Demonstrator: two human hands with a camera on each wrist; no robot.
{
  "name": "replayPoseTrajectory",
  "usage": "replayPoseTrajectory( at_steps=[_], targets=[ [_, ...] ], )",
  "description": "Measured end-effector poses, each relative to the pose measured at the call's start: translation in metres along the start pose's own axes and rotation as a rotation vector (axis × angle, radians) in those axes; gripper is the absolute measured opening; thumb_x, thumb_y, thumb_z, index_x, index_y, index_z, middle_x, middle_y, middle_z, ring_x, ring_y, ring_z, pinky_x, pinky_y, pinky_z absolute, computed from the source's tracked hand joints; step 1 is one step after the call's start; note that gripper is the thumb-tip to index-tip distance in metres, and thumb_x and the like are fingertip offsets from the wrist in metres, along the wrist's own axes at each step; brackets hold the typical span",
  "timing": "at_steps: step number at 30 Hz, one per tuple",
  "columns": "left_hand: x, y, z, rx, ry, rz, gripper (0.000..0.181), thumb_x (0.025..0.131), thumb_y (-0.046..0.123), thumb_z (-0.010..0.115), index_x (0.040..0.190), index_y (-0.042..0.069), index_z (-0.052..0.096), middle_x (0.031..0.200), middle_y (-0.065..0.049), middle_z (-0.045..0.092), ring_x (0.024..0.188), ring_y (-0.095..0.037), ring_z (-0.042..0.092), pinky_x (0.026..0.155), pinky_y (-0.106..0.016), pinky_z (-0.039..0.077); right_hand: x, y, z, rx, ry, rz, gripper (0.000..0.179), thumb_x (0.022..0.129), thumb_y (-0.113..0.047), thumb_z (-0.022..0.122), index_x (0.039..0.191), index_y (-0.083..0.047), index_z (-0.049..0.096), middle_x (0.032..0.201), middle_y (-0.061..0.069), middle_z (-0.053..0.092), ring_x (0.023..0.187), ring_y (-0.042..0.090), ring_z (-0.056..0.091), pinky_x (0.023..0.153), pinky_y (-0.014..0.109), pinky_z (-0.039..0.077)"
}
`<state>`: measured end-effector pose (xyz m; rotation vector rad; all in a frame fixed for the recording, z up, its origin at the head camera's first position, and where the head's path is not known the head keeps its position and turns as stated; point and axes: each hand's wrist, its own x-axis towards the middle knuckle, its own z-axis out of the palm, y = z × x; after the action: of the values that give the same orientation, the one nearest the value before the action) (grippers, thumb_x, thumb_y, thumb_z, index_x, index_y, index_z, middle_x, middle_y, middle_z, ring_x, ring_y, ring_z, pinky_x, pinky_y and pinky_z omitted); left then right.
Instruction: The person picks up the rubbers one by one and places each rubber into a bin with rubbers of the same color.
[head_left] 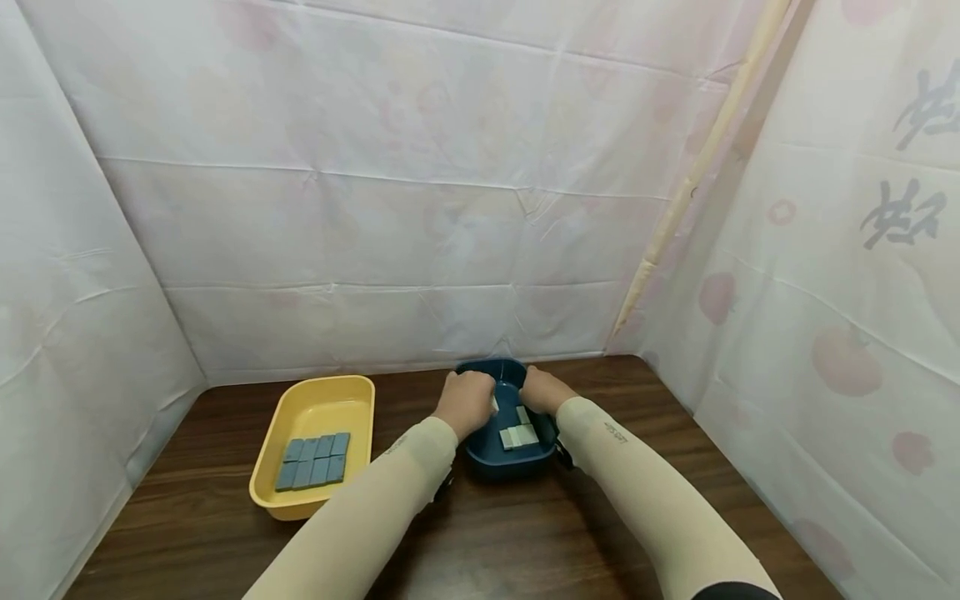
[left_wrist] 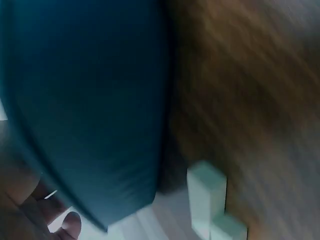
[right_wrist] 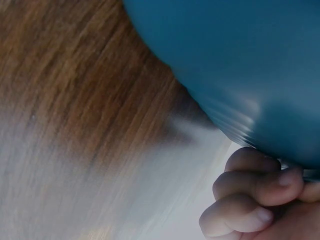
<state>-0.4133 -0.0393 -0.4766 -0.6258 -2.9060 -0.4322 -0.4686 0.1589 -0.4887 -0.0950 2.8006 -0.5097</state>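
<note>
A blue basin (head_left: 487, 457) holds several pale green blocks (head_left: 519, 436), some lying side by side. Over its left rim, my left hand (head_left: 467, 403) has curled fingers, with a pale block (head_left: 495, 405) at the fingertips. My right hand (head_left: 546, 391) is at the right rim. The right wrist view shows its curled fingers (right_wrist: 245, 187) right against the basin's edge (right_wrist: 235, 131); I cannot tell what they hold. In the left wrist view, more pale green blocks (left_wrist: 206, 192) stand on the table beside the basin wall (left_wrist: 95, 115).
To the left, a yellow basin (head_left: 266, 454) contains grey-blue blocks (head_left: 313, 461) laid in two rows. Both basins stand on a dark wooden table (head_left: 495, 542). A pale printed curtain (head_left: 420, 208) rises along the back and both sides.
</note>
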Motion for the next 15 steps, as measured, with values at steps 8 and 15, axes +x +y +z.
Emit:
replayPoseTrajectory(
  at_steps=[8,15],
  targets=[
    [0.003,0.008,0.025,0.063,-0.069,0.005,0.018,0.100,0.022,0.090,0.084,0.019,0.081,0.080,0.003,0.078,0.077,-0.018,0.074,0.087,-0.047,0.063,-0.001,-0.004,0.002,-0.008,-0.001,0.001,0.069,0.116,-0.022,0.050,0.174,0.010,0.028,0.174,0.027,0.048,0.142,0.035,0.064,0.121,0.054,0.054],
    [0.002,0.012,0.021,0.034,-0.087,0.021,0.039,0.113,0.007,0.064,0.075,0.015,0.070,0.073,-0.003,0.070,0.063,-0.016,0.060,0.068,-0.043,0.062,-0.006,-0.009,-0.003,-0.020,-0.005,-0.011,0.072,0.116,-0.021,0.050,0.176,0.010,0.023,0.182,0.027,0.035,0.158,0.040,0.054,0.129,0.055,0.046]
  ],
)
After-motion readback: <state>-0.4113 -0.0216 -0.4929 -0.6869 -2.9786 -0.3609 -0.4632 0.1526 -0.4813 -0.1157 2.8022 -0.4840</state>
